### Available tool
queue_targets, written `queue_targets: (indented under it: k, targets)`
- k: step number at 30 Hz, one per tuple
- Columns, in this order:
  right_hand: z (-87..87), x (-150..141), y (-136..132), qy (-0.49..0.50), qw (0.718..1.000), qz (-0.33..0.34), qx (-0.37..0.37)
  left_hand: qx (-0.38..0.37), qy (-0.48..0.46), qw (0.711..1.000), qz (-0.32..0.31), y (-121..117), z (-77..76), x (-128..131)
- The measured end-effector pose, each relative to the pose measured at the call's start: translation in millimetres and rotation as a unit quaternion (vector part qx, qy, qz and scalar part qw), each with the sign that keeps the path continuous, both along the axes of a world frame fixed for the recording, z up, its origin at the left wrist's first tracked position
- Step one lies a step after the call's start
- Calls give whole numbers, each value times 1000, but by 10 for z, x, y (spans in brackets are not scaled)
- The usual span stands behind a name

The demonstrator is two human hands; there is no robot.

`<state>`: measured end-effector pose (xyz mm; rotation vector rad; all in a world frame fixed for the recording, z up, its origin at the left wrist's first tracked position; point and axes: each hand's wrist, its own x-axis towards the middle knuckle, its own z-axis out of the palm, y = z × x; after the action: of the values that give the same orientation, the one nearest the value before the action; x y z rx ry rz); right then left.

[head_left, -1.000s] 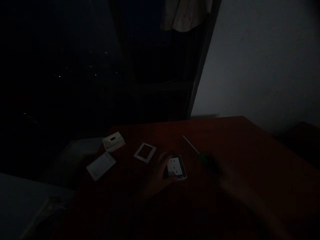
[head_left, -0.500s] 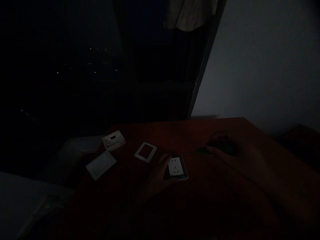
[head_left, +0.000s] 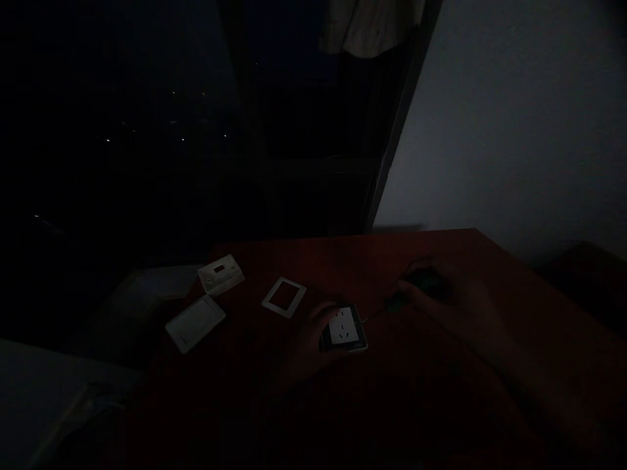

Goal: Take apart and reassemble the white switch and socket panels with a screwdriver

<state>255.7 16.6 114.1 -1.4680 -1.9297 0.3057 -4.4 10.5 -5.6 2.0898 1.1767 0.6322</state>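
On the dark red tabletop, my left hand grips a wall socket by its left side, thumb and fingers along its edges. The socket has a white slotted face with a dark surround. To its right, my right hand is closed around the green handle of a screwdriver. The thin shaft points left, and its tip meets or lies very near the socket's right edge; contact is hard to make out in the dim light.
Left of my hands lie a white square frame, a white back box and a flat white plate. The table backs onto a dark window, with a pale wall at the right and cloth hanging above.
My right hand has shifted slightly left, bringing the screwdriver tip to the socket's right edge. My left hand keeps its grip. The view has moved a little.
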Motion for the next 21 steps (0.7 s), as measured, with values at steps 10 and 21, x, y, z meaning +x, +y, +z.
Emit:
queue_targets:
  k: [10, 21]
  targets:
    - [9, -57, 32, 4, 1000, 6, 11, 21, -7, 1000, -13, 9, -10, -18]
    - [43, -109, 39, -18, 999, 34, 10, 5, -14, 1000, -7, 3, 33, 7]
